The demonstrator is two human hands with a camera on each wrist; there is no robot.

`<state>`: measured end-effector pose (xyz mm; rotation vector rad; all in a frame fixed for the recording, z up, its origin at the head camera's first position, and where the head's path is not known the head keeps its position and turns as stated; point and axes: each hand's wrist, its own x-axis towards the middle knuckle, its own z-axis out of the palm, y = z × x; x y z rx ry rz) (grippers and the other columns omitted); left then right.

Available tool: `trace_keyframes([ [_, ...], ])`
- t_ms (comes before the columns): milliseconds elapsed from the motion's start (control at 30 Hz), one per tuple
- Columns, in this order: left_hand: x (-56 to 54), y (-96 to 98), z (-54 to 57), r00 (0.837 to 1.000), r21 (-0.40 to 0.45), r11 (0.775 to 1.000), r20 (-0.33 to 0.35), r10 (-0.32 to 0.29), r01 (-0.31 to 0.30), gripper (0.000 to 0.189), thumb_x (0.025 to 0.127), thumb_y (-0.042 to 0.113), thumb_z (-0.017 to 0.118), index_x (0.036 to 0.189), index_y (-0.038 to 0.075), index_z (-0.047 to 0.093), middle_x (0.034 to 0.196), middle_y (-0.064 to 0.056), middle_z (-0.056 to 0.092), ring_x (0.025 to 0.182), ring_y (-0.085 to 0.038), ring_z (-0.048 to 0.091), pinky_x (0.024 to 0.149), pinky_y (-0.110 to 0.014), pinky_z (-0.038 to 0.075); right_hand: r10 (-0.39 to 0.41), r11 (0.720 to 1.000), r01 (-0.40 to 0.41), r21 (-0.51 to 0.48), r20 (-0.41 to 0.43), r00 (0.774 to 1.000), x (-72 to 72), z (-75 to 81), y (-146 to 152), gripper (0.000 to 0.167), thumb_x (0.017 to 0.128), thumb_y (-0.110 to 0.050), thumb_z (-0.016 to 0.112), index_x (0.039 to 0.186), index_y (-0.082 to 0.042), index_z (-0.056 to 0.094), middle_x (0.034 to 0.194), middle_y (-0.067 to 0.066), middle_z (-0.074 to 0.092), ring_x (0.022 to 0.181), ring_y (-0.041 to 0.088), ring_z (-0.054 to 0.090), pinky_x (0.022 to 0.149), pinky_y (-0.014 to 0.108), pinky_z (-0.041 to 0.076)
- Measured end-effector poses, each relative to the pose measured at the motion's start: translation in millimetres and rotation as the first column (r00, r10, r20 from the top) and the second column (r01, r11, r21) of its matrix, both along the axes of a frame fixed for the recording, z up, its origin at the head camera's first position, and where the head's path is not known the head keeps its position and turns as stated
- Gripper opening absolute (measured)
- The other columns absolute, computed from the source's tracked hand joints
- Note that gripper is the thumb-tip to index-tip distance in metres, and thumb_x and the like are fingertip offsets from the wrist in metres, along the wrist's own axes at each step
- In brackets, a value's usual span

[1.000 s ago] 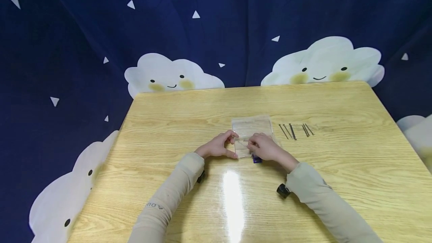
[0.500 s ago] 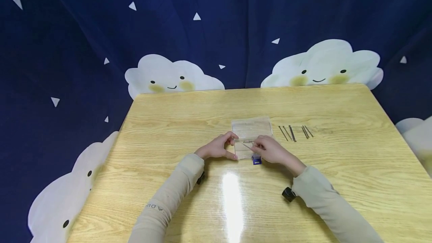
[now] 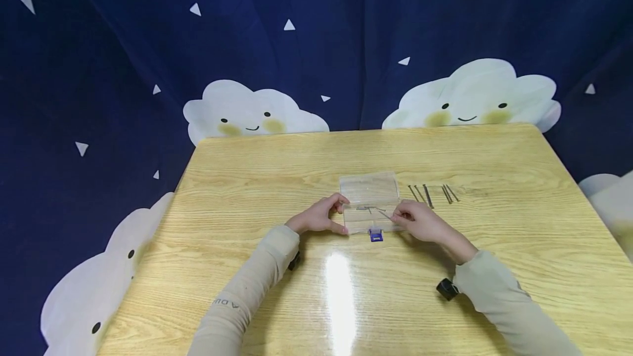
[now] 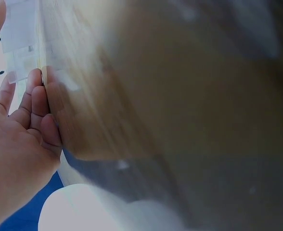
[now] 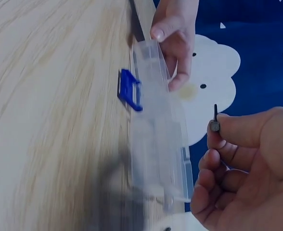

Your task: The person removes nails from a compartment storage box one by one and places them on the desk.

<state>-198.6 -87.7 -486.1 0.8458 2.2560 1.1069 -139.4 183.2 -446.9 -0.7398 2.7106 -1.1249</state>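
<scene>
A clear plastic box (image 3: pixel 355 224) with a blue latch (image 3: pixel 376 235) lies on the table, its lid folded back. My left hand (image 3: pixel 318 216) grips the box's left end, thumb at the front edge and fingers at the back. Between thumb and index finger my right hand (image 3: pixel 420 221) pinches a nail (image 5: pixel 215 126), its round head toward the right wrist camera. In the head view the nail slants over the right half of the box. Several more nails (image 3: pixel 365 209) lie inside, near the hinge side.
Right of the box, several dark nails (image 3: pixel 428 196) lie in two groups on the wooden table (image 3: pixel 257 180). A dark blue curtain (image 3: pixel 346 43) with white clouds hangs behind the table's far edge.
My right hand has moved right from the middle of the box to its right end, still pinching the nail. The blue latch and the nails inside have come into fuller view. My left hand has stayed put.
</scene>
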Motion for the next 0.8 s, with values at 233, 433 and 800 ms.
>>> trace_keyframes([
  [233, 0.3, -0.6, 1.7, 1.000, 0.004, 1.000, 0.000, 0.000, 0.000, 0.061, 0.072, 0.015, 0.078, 0.121, 0.006, 0.044, 0.094, -0.008, 0.045, 0.084, -0.016, 0.040, 0.079, -0.027, 0.034, -0.039, 0.999, 0.039, 0.012, 0.026, 0.999, 2.7, 1.0, 18.5, 0.017, 0.088, -0.007, 0.058, 0.072, -0.005, 0.057, 0.067, -0.003, 0.043, 0.059, 0.010, 0.037, 0.055, 0.026, 0.033],
  [433, 0.9, -1.3, 1.9, 1.000, 0.002, 1.000, 0.004, 0.006, -0.006, 0.060, 0.072, 0.015, 0.078, 0.120, 0.006, 0.043, 0.094, -0.009, 0.045, 0.085, -0.017, 0.040, 0.079, -0.027, 0.033, -0.073, 0.997, 0.072, 0.005, 0.054, 0.996, 2.8, -2.2, 35.6, 0.017, 0.089, -0.008, 0.057, 0.073, -0.003, 0.057, 0.067, -0.001, 0.044, 0.059, 0.011, 0.038, 0.054, 0.026, 0.033],
  [800, 0.8, -0.1, 2.6, 1.000, -0.009, 1.000, 0.010, 0.001, -0.001, 0.060, 0.073, 0.013, 0.078, 0.121, 0.005, 0.043, 0.095, -0.010, 0.045, 0.082, -0.017, 0.039, 0.075, -0.026, 0.032, -0.172, 0.985, 0.171, 0.019, 0.100, 0.980, -1.6, -2.3, 67.5, 0.022, 0.093, -0.013, 0.053, 0.077, 0.001, 0.058, 0.068, 0.003, 0.047, 0.062, 0.015, 0.041, 0.057, 0.029, 0.035],
])
